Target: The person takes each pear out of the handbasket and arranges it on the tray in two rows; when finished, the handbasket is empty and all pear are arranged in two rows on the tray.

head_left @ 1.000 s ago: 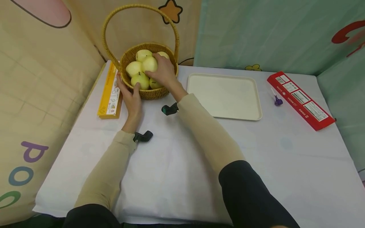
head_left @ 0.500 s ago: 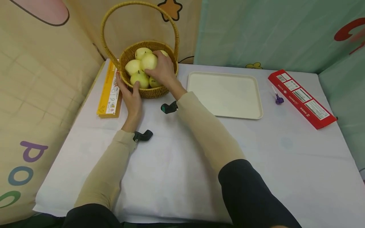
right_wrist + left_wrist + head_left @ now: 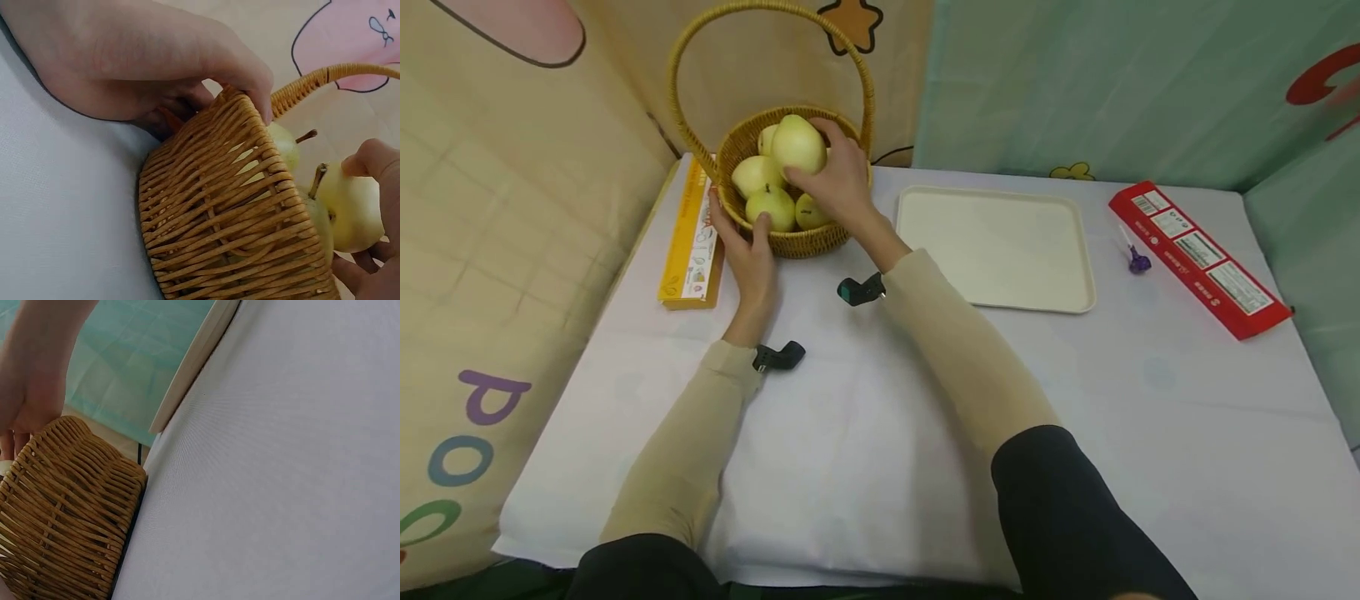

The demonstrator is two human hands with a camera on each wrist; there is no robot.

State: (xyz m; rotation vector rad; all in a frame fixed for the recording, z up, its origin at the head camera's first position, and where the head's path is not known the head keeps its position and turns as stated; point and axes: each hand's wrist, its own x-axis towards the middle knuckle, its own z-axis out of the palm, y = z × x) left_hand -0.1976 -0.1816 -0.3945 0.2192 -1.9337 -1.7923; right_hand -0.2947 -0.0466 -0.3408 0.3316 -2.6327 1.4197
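Note:
A brown wicker basket with a tall arched handle stands at the back left of the table, holding several pale yellow-green pears. My right hand grips the topmost pear between thumb and fingers, above the others. In the right wrist view that pear shows beside a stemmed one. My left hand holds the basket's near left side. Its thumb hooks over the rim in the right wrist view, with the fingers along the outer wall. From the left wrist view, only the woven wall shows clearly.
A cream rectangular tray lies right of the basket. Beyond it are a small purple-wrapped lollipop and a long red box. A yellow box lies against the basket's left side. Curtains hang behind the white-covered table.
My right hand has lifted the pear slightly up and to the right, away from the pears beneath. The left hand keeps its hold on the basket.

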